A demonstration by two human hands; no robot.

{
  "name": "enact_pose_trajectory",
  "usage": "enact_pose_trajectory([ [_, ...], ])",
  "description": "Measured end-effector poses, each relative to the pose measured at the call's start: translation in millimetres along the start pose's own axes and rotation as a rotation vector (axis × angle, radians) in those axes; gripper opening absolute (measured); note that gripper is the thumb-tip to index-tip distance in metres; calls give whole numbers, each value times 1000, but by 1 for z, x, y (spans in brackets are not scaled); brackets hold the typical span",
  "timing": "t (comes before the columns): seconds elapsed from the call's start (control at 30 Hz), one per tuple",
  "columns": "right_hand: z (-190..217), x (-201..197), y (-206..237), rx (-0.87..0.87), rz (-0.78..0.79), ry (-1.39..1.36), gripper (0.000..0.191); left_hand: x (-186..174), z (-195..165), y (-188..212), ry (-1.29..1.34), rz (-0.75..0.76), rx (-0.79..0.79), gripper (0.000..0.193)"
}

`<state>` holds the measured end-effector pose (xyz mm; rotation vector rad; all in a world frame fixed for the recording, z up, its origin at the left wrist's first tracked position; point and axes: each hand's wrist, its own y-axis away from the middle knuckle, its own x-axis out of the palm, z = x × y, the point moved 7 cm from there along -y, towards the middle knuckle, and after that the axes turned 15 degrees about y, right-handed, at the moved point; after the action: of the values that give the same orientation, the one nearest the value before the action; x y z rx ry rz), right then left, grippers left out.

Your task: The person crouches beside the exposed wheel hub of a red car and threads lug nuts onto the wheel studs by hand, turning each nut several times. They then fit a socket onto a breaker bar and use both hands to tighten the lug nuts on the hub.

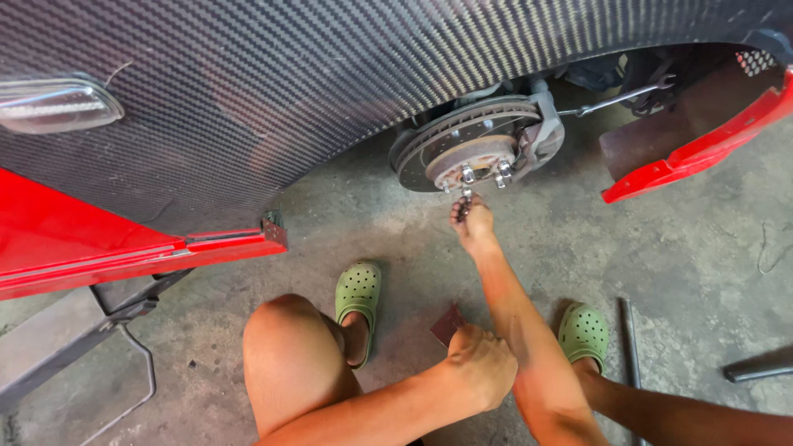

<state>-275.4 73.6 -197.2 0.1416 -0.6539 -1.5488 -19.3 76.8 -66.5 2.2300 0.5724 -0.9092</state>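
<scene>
Your right hand (pixel 471 221) is up at the brake disc (pixel 462 144), fingertips pinched on a small metal part just below the hub; too small to tell its kind or which way it points. The disc faces you and is tilted slightly. Three studs (pixel 467 174) visible on the hub. Your left hand (pixel 483 363) is clenched on a dark reddish piece (pixel 447 324) near the floor. One wrench (pixel 615 99) hangs behind the caliper (pixel 541 132), long axis roughly horizontal. Two green clogs (pixel 357 291) on the concrete.
</scene>
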Motion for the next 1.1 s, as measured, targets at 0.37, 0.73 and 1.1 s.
enact_pose_trajectory([
  [0.37, -6, -1, 12, 134, 27, -104, 45, 10, 5, -8, -51, -269, 132, 15],
  [0.73, -7, -20, 13, 135, -8, 246, 50, -7, -2, 0, -24, -134, 55, 19],
  [1.1, -5, -12, 4, 71, 29, 69, 34, -14, 1, 3, 22, -14, -7, 20],
])
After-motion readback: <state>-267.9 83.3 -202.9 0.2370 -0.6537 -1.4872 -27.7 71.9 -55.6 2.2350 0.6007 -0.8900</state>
